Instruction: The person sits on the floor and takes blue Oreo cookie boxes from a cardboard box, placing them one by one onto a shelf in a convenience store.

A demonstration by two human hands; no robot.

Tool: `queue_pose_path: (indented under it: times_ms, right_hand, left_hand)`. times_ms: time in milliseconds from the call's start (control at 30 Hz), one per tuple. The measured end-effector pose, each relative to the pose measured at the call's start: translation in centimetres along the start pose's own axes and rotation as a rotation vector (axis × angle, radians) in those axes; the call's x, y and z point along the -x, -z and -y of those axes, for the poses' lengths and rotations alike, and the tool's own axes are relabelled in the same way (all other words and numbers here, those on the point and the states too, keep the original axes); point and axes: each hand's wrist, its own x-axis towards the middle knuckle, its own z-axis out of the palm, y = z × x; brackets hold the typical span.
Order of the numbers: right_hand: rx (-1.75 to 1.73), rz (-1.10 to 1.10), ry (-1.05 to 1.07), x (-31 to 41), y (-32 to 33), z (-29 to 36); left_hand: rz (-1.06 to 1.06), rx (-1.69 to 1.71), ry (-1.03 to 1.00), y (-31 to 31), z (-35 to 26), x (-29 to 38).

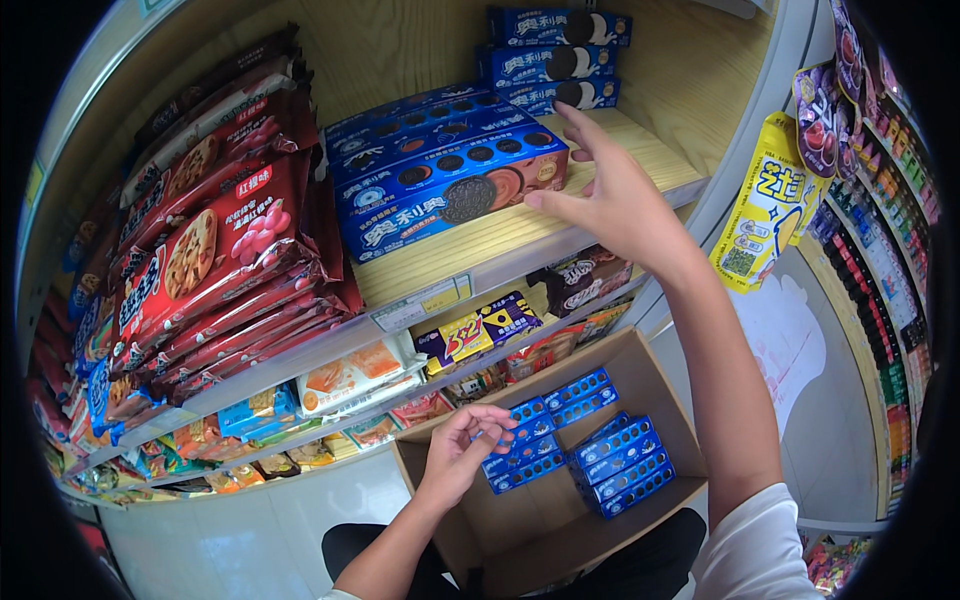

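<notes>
My right hand (604, 191), thumb and fingers apart, is at the right end of a row of blue Oreo cookie boxes (450, 196) on a wooden shelf (634, 150). It holds nothing. Behind it, more Oreo boxes (555, 64) are stacked against the shelf's back. My left hand (469, 450) is over the left side of an open cardboard box (517, 525), its fingers loosely curled; whether anything is between them cannot be told. Inside the cardboard box lie two groups of small blue Oreo boxes (626, 465), one on the left and one on the right.
Red cookie packets (217, 255) lean and pile on the shelf's left. The shelf's front edge (420, 300) carries a price tag. Lower shelves hold biscuit packs (480, 330). Yellow snack pouches (757, 202) hang at the right, near another stocked shelf unit (874, 277).
</notes>
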Motion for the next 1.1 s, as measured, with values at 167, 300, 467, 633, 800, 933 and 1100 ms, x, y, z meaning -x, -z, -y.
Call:
queue_pose_path:
  times_ms: [167, 300, 467, 633, 800, 933, 1100]
  right_hand:
    - [0.129, -0.338, 0.145, 5.2, -1.5, 0.8]
    - [0.148, -0.546, 0.310, 13.3, -3.8, -1.3]
    - [0.166, -0.185, 0.055, 28.1, -7.5, -6.9]
    - [0.351, 0.184, -0.151, 42.4, -7.1, -11.4]
    - [0.648, 0.131, -0.324, 49.4, -3.1, -15.9]
    - [0.835, 0.001, -0.483, 51.0, -0.7, -18.0]
    - [0.777, -0.004, -0.654, 52.3, -0.4, -19.7]
  left_hand:
    - [-0.022, -0.027, -0.001, 0.5, 0.1, 0.3]
    - [-0.063, -0.082, 0.033, 0.6, 0.3, 0.1]
    - [-0.058, -0.176, 0.054, 0.3, 0.8, -0.4]
    - [-0.035, -0.264, 0.023, 0.8, 2.0, -0.5]
    - [-0.031, -0.287, 0.017, 0.4, 2.4, -0.7]
    - [-0.003, -0.370, 0.018, -0.1, 2.5, -0.8]
    - [-0.013, -0.553, 0.021, -0.6, 2.2, -1.1]
